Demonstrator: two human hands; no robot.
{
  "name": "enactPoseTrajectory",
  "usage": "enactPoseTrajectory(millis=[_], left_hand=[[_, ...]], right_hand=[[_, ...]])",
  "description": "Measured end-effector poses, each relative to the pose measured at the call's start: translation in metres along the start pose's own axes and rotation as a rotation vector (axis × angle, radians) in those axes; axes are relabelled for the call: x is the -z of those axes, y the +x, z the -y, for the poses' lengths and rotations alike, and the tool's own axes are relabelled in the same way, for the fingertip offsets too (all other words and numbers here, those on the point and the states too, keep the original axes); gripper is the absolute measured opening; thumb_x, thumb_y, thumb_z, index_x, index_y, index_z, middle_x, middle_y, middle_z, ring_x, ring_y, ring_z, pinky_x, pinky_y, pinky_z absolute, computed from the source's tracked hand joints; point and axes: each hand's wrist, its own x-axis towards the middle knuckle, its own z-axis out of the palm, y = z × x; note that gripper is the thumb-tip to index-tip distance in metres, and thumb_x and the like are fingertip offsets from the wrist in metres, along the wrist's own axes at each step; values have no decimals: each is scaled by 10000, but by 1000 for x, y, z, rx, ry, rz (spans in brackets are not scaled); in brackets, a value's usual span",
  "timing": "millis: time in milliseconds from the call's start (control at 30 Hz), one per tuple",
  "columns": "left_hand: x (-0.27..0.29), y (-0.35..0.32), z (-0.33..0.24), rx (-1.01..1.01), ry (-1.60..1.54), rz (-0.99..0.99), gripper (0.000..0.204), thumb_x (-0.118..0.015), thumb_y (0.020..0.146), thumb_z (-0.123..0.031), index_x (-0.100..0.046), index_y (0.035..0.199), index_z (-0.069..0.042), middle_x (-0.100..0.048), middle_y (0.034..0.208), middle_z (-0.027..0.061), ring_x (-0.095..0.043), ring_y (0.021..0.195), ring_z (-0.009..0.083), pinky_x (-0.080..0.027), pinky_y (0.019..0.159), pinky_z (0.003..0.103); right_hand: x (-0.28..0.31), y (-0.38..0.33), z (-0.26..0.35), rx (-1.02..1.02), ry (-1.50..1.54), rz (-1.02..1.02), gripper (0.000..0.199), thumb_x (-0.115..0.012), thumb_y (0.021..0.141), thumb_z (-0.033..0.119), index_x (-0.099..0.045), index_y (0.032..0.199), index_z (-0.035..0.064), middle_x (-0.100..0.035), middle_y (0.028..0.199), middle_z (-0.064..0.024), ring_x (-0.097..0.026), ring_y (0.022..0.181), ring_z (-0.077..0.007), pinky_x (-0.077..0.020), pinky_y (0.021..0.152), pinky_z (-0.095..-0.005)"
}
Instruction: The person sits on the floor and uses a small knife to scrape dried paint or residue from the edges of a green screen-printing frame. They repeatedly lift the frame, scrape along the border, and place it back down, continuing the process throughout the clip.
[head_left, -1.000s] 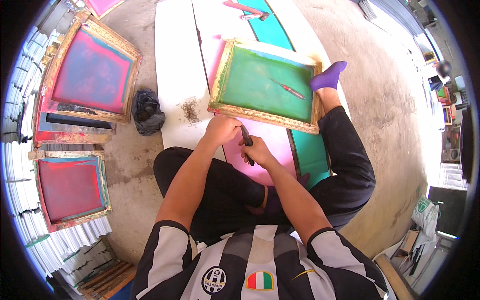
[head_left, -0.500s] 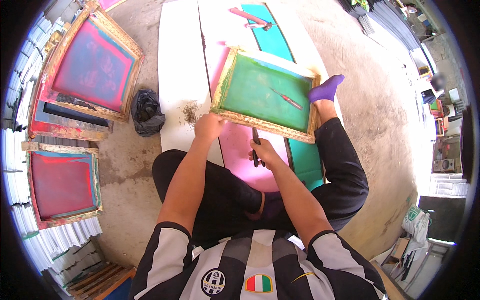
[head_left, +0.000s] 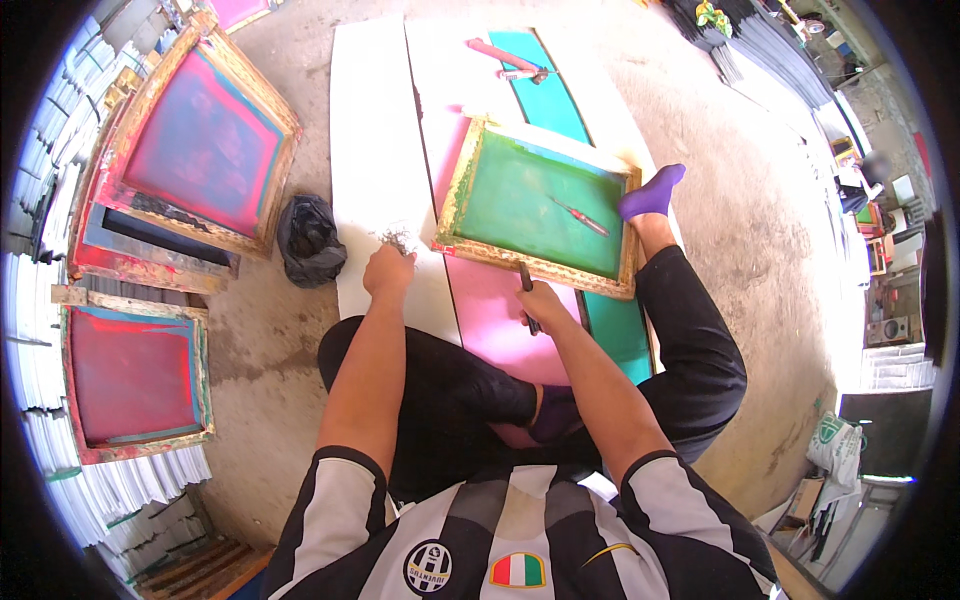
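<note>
Both arms (head_left: pixel 360 380) reach forward: the left hand (head_left: pixel 388 274), curled, is at scraps (head_left: pixel 397 239) near the striped board's (head_left: pixel 372 130) left edge, any hold unclear; the right hand (head_left: pixel 545 304) clasps a dark hand tool (head_left: pixel 526 277) beside the green-meshed frame (head_left: pixel 512 195), near the board's right edge.

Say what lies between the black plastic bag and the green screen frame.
The head view shows part of the white board, a small pile of dark bits on it, and the left hand at the pile's near edge.
</note>
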Motion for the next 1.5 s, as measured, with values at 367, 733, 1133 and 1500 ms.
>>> enactPoseTrajectory(millis=[367, 733, 1133, 1500], left_hand=[[17, -28, -25, -127, -139, 94, 503, -701, 864, -534, -764, 924, -39, -746, 946, 192, -716, 918, 386, -551, 805, 478], [-6, -9, 6, -507, -219, 185, 435, -688, 887, -425, -750, 901, 5, -718, 864, 223, -697, 828, 396, -530, 746, 466], [0, -54, 33, -533, -218, 125, 428, -680, 907, -426, -751, 894, -5, -714, 866, 215, -693, 830, 392, -530, 752, 474], [-12, -118, 17, -513, -38, 134, 333, -722, 869, -369, -787, 1004, -72, -755, 1008, 153, -716, 944, 340, -559, 864, 458]], right_hand=[[-7, -22, 34, -102, -123, -161, 187, -527, 881, 149, -588, 948, -14, -630, 673, -146, -623, 501, -238, -487, 425, -399], [-21, -27, 15, -72, 79, -179, 141, -559, 884, 161, -585, 888, 23, -596, 614, -112, -589, 457, -218, -470, 415, -391], [-20, 23, -23, -75, 319, 68, 194, -645, 894, 177, -599, 1030, 47, -611, 687, -140, -601, 521, -232, -478, 431, -411], [11, 1, -27, -90, 332, 202, 449, -594, 1000, 269, -479, 1349, 11, -667, 885, -235, -675, 627, -306, -554, 527, -440]])
